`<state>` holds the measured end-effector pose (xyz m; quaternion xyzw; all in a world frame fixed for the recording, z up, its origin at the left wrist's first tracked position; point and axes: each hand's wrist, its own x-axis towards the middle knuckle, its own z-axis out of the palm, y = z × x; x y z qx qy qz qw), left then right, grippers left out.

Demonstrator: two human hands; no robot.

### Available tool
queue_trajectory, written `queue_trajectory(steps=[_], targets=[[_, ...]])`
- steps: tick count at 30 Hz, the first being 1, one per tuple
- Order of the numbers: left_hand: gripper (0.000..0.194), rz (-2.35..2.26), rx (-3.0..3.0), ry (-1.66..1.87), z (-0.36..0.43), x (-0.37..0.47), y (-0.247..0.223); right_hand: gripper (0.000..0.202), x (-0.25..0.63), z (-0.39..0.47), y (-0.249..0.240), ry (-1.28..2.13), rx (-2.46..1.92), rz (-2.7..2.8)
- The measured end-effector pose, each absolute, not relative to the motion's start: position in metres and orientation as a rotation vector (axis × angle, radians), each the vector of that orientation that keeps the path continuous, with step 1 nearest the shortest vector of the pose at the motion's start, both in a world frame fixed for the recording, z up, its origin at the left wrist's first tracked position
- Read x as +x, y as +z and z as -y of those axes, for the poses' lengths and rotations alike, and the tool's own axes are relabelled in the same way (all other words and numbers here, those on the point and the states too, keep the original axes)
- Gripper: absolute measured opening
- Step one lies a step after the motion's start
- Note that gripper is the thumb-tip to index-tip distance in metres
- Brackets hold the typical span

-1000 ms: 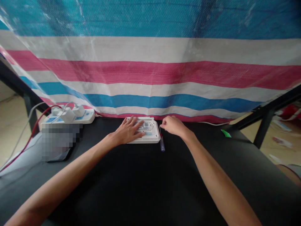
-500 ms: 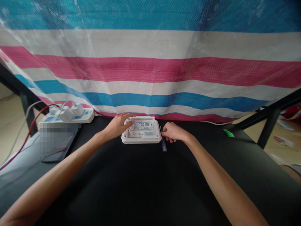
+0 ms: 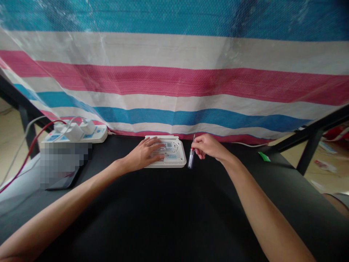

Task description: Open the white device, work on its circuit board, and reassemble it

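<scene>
Left hand point(image 3: 141, 155) spread open on white box point(image 3: 179, 160), mid-frame | right hand point(image 3: 209, 146) pinching screwdriver point(image 3: 191, 159) just right of it | I judge: screwdriver gripped, not yet applied; box looks closed

The plastic screwdriver handle point(image 3: 191, 160) looks glossy, table point(image 3: 169, 214) matt.

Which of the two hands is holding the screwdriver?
The right hand; it grips the screwdriver, while the left hand rests spread on the white device.
</scene>
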<state>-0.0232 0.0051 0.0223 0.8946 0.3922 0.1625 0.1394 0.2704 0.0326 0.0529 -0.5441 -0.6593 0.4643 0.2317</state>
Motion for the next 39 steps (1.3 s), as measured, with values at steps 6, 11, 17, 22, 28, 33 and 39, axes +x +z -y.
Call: queue_trajectory(steps=[6, 11, 17, 22, 28, 33, 39], targets=[[0.043, -1.04, 2.043, 0.729, 0.013, -0.004, 0.037, 0.034, 0.241, -0.012, 0.064, 1.38, -1.144, 1.553], [0.042, -0.906, 1.818, 0.677, 0.02, 0.005, 0.031, 0.041, 0.217, -0.002, 0.047, 1.47, -1.072, 1.535], [0.031, -0.962, 1.864, 0.679, 0.017, 0.002, 0.032, 0.041, 0.211, 0.0, 0.04, 1.597, -1.058, 1.461], [0.029, -0.996, 1.89, 0.69, 0.015, -0.003, 0.037, 0.036, 0.216, -0.002, 0.042, 1.606, -1.032, 1.412], [0.032, -1.029, 1.933, 0.7, 0.011, -0.008, 0.038, 0.032, 0.221, -0.007, 0.041, 1.496, -0.992, 1.405], [0.032, -1.028, 1.93, 0.7, 0.009, -0.01, 0.039, 0.038, 0.222, -0.007, 0.041, 1.47, -1.016, 1.442], [0.032, -1.023, 1.969, 0.686, 0.01, -0.009, 0.037, 0.041, 0.222, -0.008, 0.041, 1.452, -1.075, 1.502]])
